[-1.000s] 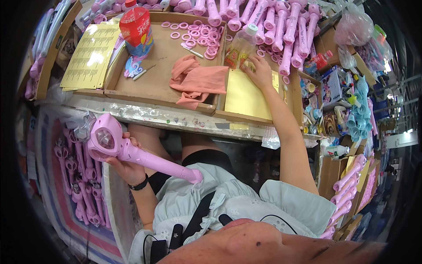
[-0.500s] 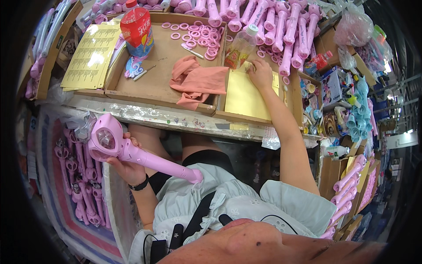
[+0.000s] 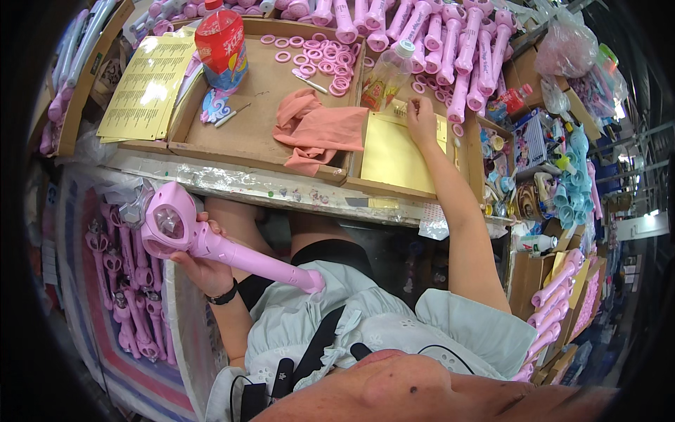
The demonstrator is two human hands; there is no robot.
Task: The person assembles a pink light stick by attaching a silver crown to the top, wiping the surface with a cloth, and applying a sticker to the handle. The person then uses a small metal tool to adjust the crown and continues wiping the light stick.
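Note:
A pink toy wand (image 3: 239, 257) with a round openwork head lies slantwise over my lap. My left hand (image 3: 204, 271) is closed around it just below the head, and a clear faceted tip (image 3: 137, 207) sits at its far end. Over the table, my right hand (image 3: 422, 123) hovers at the top of a yellow sheet (image 3: 397, 158), which is mostly bare with a little dark print near its upper edge. Its thumb and fingers are pinched together; whatever may be between them is too small to make out.
A crumpled orange cloth (image 3: 316, 130) lies in the cardboard tray (image 3: 246, 144), with pink rings (image 3: 330, 60) behind. A red bottle (image 3: 221, 49), a clear bottle (image 3: 389, 70) and printed yellow sheets (image 3: 144, 91) stand or lie around. Many wands (image 3: 460, 49) are piled at the back.
My right hand has lifted slightly off the yellow sheet's top edge and moved a little right, its fingers drawing together. My left hand and the wand have stayed put.

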